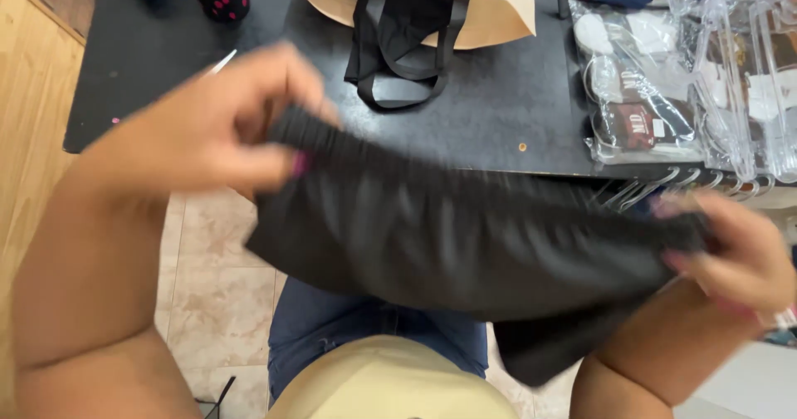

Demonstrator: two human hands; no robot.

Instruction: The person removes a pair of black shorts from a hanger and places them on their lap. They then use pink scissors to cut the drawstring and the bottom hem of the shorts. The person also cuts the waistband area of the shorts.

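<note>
- A black, soft fabric garment with a gathered elastic edge (465, 245) hung stretched between the person's two hands, above their lap and in front of the near edge of the table; it was blurred, as if mid-movement.
- The left hand (224, 128) was closed on the ribbed edge at one end, thumb pressed over the cloth and fingers curled behind it.
- The right hand (739, 253) pinched the opposite end, fingers folded round the fabric, though blur hid the exact hold.
- By my reckoning the cloth was being pulled taut and straightened along its band; any further handling would have needed both holds kept level so the loose lower flap did not sag.
- Beyond it lay a black flat table top (498, 112), carrying a beige cloth bag with black straps (415, 20).
- To the right sat clear plastic packets of folded goods (639, 103) and a stack of transparent plastic hangers (747, 95).
- Below were blue denim trousers (349, 328) and pale floor tiles (216, 286).
</note>
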